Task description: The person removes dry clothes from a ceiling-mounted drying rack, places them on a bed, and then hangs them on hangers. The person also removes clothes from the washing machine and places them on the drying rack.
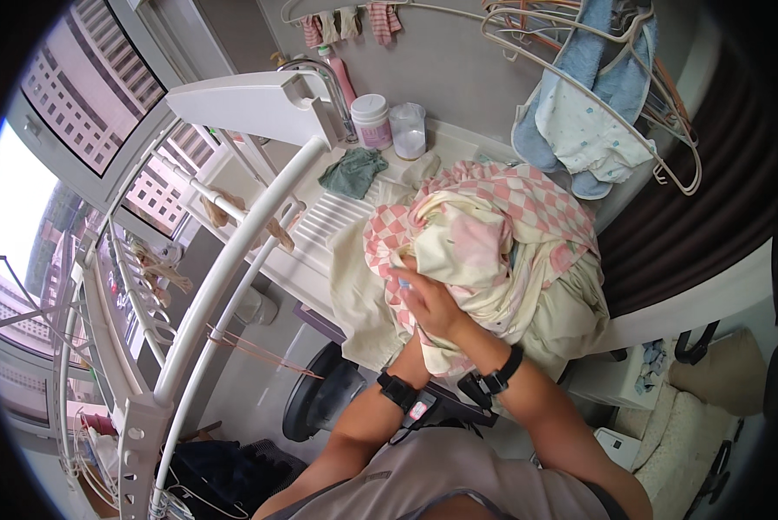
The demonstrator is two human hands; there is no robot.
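Note:
A large heap of bunched fabric (493,253) lies before me, partly pink-and-white checked and partly cream. My right hand (431,302) is at its near left side, fingers pointing up and left against the checked cloth; a small pale blue bit shows by the fingers, and whether they grip anything is unclear. The forearm of my left hand (418,356) reaches in beneath the right one, and that hand is mostly hidden by the right hand and the cloth. A cream cloth part (356,292) hangs over the front edge of the white washboard counter (337,218).
Behind the heap are a green cloth (353,172), a white tub (371,122), a clear container (408,130) and a faucet (337,91). A white drying-rack rail (233,260) crosses at left. Hangers with blue cloths (568,110) hang upper right. A black-rimmed bin (317,390) stands below.

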